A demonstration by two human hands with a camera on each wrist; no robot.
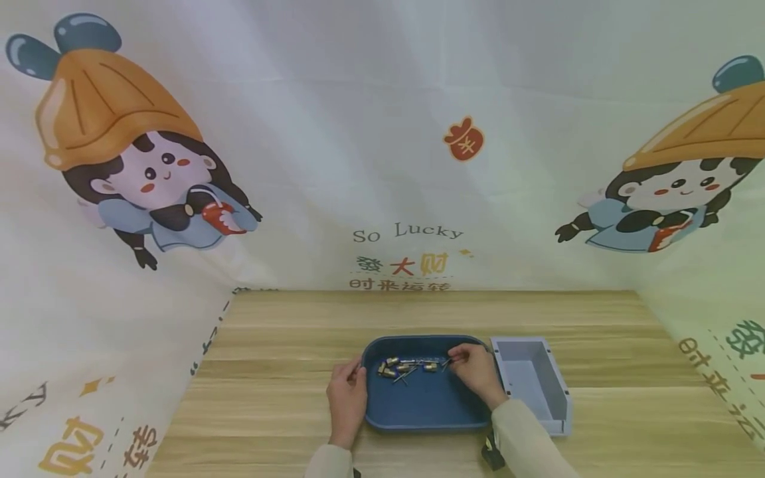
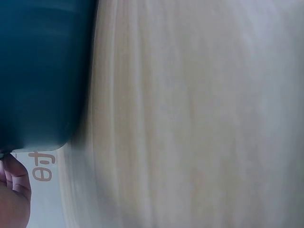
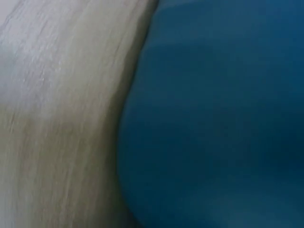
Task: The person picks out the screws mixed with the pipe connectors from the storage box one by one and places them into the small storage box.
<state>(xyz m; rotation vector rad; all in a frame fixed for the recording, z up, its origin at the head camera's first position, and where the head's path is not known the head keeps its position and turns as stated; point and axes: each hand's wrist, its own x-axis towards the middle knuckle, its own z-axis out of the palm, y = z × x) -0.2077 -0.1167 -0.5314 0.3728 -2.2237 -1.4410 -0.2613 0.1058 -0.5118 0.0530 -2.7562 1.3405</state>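
Observation:
A dark blue tray (image 1: 430, 405) sits on the wooden table; small brass-coloured and silvery metal parts (image 1: 403, 366) lie in a loose group toward its far side. My left hand (image 1: 348, 401) grips the tray's left rim between thumb and fingers. In the left wrist view that hand (image 2: 14, 194) shows at the tray's corner. Over the tray's right side, my right hand (image 1: 476, 373) pinches a thin metal piece (image 1: 445, 364) at its fingertips; its exact kind is too small to tell. The right wrist view holds only the tray's blurred outer wall (image 3: 204, 118) and table.
A grey open-fronted bin (image 1: 528, 385) stands close against the tray's right side, with the right forearm beside its near end. Printed cloth (image 1: 382, 166) walls in the wooden table (image 1: 269, 398) at the back and both sides.

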